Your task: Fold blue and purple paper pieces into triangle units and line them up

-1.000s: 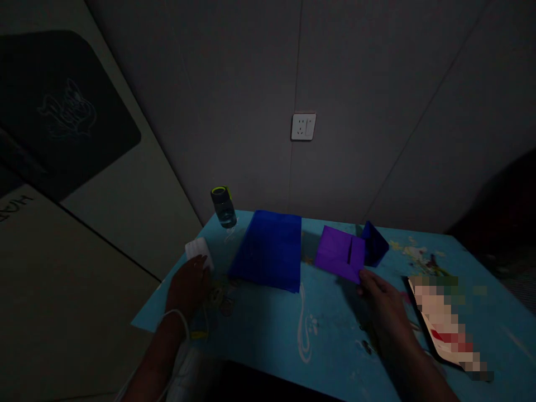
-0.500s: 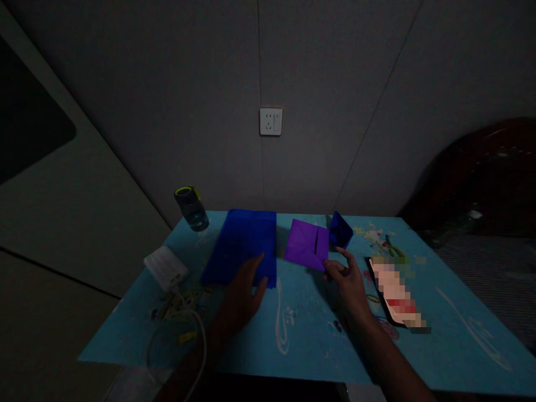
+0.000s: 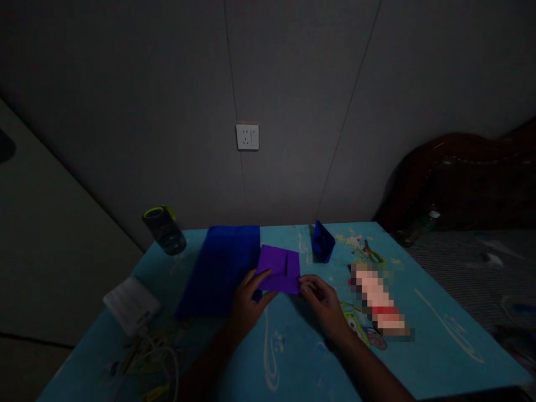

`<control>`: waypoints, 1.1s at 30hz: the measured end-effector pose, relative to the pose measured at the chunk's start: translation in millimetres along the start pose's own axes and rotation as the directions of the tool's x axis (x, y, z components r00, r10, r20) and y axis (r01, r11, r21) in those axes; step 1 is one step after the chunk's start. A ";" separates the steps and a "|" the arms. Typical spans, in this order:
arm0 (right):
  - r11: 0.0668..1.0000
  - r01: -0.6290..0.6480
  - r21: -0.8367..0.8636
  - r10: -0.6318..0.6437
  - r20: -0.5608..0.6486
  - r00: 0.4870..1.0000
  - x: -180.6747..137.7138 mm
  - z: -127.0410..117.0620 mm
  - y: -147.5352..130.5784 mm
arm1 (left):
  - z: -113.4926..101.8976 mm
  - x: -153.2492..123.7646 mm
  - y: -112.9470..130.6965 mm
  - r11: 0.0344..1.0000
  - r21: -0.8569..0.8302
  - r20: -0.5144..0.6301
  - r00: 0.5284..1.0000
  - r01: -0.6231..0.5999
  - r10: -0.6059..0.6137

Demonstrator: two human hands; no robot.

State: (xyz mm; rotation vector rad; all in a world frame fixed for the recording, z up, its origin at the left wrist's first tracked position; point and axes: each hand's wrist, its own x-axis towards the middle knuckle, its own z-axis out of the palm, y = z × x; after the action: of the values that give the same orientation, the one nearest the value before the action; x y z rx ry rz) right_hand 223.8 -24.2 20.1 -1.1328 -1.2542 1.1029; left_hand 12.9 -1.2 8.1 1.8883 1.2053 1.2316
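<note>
A folded purple paper (image 3: 280, 268) lies on the light blue table (image 3: 301, 352), partly over the edge of a dark blue sheet (image 3: 221, 268). My left hand (image 3: 249, 298) touches the purple paper's near left corner with fingers spread. My right hand (image 3: 322, 301) pinches its near right corner. A small folded blue paper shape (image 3: 322, 243) stands just behind and to the right.
A water bottle with a yellow-green cap (image 3: 164, 230) stands at the table's far left corner. A white charger block (image 3: 132, 304) and cables (image 3: 146, 357) lie at the left. A blurred packet (image 3: 379, 298) lies right of my hand. Wall socket (image 3: 247, 137) behind; dark headboard (image 3: 460, 178) at right.
My left hand left the white block, crossed the blue sheet and reached the purple paper. The purple paper was drawn left and nearer, away from the small blue shape. The view swung right.
</note>
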 end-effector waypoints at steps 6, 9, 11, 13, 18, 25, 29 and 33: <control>0.979 0.060 -0.197 -0.040 0.103 0.994 -2.5 -9.7 2.1 | -3.1 -6.2 -2.6 0.999 -0.042 -0.048 0.999 0.000 -0.002; 0.948 0.126 -0.293 -0.099 0.104 0.990 -1.6 -12.6 1.2 | -5.8 -7.2 -0.2 0.997 -0.076 -0.027 0.999 -0.024 0.022; 0.920 0.209 -0.331 -0.181 0.114 0.977 -0.1 -15.1 0.2 | -7.6 -7.9 1.4 0.994 -0.096 -0.009 0.999 -0.045 0.045; 0.888 0.298 -0.351 -0.269 0.130 0.954 1.8 -18.6 -0.9 | -9.0 -9.0 2.7 0.992 -0.111 0.017 0.998 -0.065 0.068; 0.856 0.370 -0.362 -0.343 0.138 0.929 5.6 -27.4 -2.3 | -7.8 -12.1 5.2 0.980 -0.157 0.049 0.990 -0.120 0.129; 0.952 0.247 -0.178 -0.227 0.123 0.966 5.2 -22.1 -2.4 | -2.3 -11.8 9.6 0.974 -0.200 0.033 0.993 -0.102 0.111; 0.968 0.197 -0.156 -0.188 0.076 0.979 6.0 -16.4 -0.2 | -1.3 -11.1 11.5 0.975 -0.220 0.018 1.000 0.007 -0.003; 0.976 0.173 -0.134 -0.180 -0.043 0.983 6.5 -11.1 -0.1 | 4.3 -11.7 14.2 0.914 -0.348 0.045 0.978 0.207 -0.204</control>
State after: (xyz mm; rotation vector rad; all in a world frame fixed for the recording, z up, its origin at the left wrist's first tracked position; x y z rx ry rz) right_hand 235.1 -18.1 21.0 -1.1162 -1.3713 0.8627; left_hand 20.1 -17.8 13.5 1.4654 1.0652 1.2284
